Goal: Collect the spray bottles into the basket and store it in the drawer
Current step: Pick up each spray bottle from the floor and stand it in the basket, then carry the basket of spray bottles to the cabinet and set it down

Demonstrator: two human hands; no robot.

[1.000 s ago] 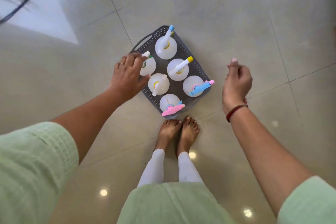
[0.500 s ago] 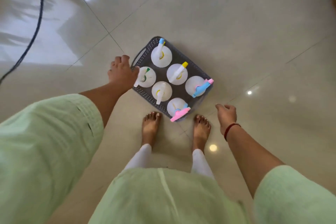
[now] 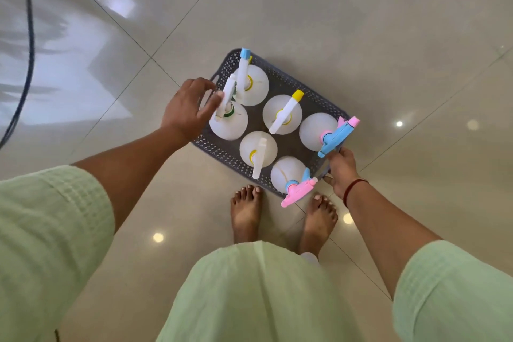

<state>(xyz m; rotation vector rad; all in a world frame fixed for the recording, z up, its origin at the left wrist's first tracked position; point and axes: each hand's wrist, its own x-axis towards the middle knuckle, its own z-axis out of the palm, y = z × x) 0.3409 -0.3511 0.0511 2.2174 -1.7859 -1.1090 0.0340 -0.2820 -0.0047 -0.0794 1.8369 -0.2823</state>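
A dark grey perforated basket (image 3: 222, 148) sits on the tiled floor just ahead of my bare feet (image 3: 246, 211). Several white spray bottles stand upright inside it, among them one with a yellow-tipped head (image 3: 273, 114), one with a blue and pink head (image 3: 312, 130) and one with a pink head (image 3: 283, 175). My left hand (image 3: 187, 110) hovers at the basket's left side with fingers spread, a fingertip against the white spray head (image 3: 229, 91) of the left bottle. My right hand (image 3: 341, 171) is curled around the handle at the basket's near right corner.
A dark blue cable (image 3: 29, 36) runs over the floor at the far left. Glossy beige tiles surround the basket on all sides. My pale green clothing fills the bottom of the view. No drawer is in sight.
My right hand moved from beside my foot to the basket's right handle and closed on it. My left hand shifted from the left rim to the left bottle's spray head, fingers spread.
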